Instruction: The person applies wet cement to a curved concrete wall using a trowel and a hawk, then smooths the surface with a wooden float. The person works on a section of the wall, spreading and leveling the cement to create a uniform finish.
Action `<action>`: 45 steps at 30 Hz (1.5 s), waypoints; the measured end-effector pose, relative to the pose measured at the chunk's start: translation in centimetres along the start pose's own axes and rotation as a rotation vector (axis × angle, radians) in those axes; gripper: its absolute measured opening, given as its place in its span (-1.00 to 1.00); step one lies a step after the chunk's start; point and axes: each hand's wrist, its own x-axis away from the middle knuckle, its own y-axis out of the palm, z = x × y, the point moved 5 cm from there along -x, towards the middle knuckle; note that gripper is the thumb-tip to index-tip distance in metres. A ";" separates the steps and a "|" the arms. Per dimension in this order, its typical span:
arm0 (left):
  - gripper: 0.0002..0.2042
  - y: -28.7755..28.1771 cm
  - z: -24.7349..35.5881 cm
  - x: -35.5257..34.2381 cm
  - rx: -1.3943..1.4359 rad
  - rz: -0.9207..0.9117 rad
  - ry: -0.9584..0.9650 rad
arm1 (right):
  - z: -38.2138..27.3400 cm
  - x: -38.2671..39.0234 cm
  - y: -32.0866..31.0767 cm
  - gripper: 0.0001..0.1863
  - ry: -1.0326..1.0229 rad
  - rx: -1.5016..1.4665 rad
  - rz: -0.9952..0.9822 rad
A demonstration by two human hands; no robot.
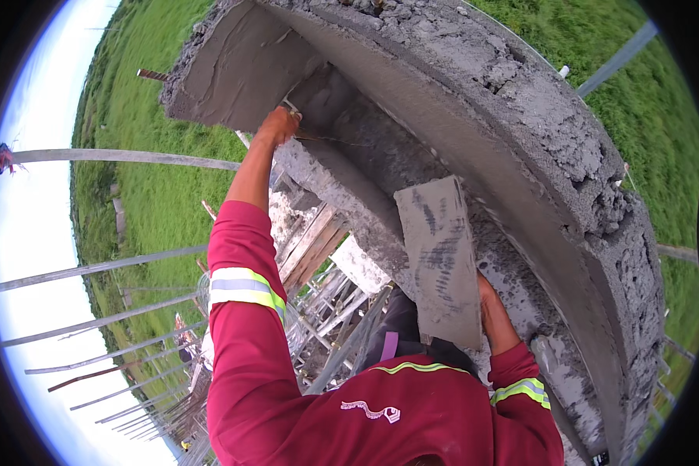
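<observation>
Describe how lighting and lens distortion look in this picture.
Head view: the pale sky at left is washed out toward white; the uppermost grey metal pole at left bows from fisheye distortion; the flat, rectangular, mortar-smeared grey board looks softly lit; black corners frame everything.

Tilted rectangular board (440, 268), grey-smeared

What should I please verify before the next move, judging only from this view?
1. Left hand close to the end wall: ok.
2. Left hand's grip: cannot tell, too small to make out.
3. Right hand at the board's edge: ok.
4. Right hand's hold underneath: cannot tell, fingers hidden.
5. Board's upper face clean: not ok, grey coating and dark marks.
6. Long wall's top smooth: not ok, rough and pitted.
</observation>
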 end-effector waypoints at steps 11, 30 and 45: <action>-0.56 -3.6 -0.4 3.8 0.308 0.175 0.105 | -4.0 -3.1 1.5 -0.43 0.096 -0.096 -0.016; -0.55 -13.4 -2.6 15.8 0.342 0.498 0.308 | -5.9 -2.0 5.2 -0.58 0.049 0.082 -0.037; -0.48 2.9 -9.1 8.1 0.140 0.348 0.155 | -6.7 -3.5 6.6 -0.60 0.044 0.306 0.000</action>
